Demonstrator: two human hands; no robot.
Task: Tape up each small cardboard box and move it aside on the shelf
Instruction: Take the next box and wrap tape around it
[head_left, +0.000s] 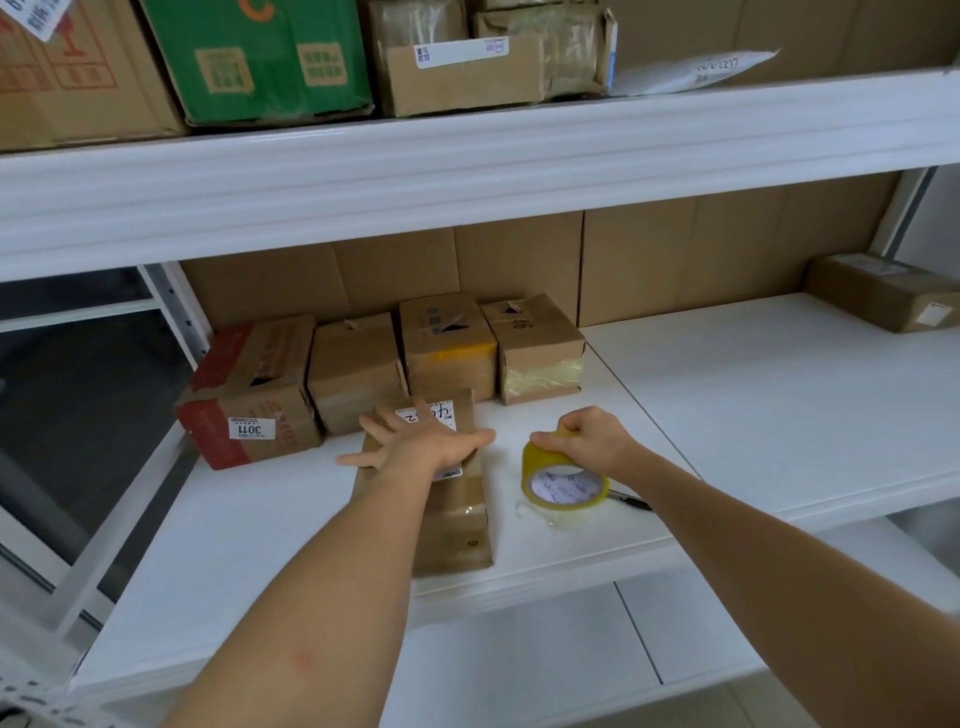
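Observation:
A small oblong cardboard box (457, 525) with a white label lies on the white shelf (260, 545), near its front edge. My left hand (421, 441) lies flat on the box's far end, fingers spread and straight. To the right, my right hand (587, 439) grips the top of a roll of yellowish clear tape (563, 486) that stands on the shelf beside the box. A short loose tail of tape hangs at the roll's lower left.
Several small cardboard boxes (447, 348) stand in a row at the back left, one with red ends (249, 395). A black pen (631, 501) lies behind the roll. Another box (883, 293) sits far right. The upper shelf (467, 171) overhangs with larger boxes.

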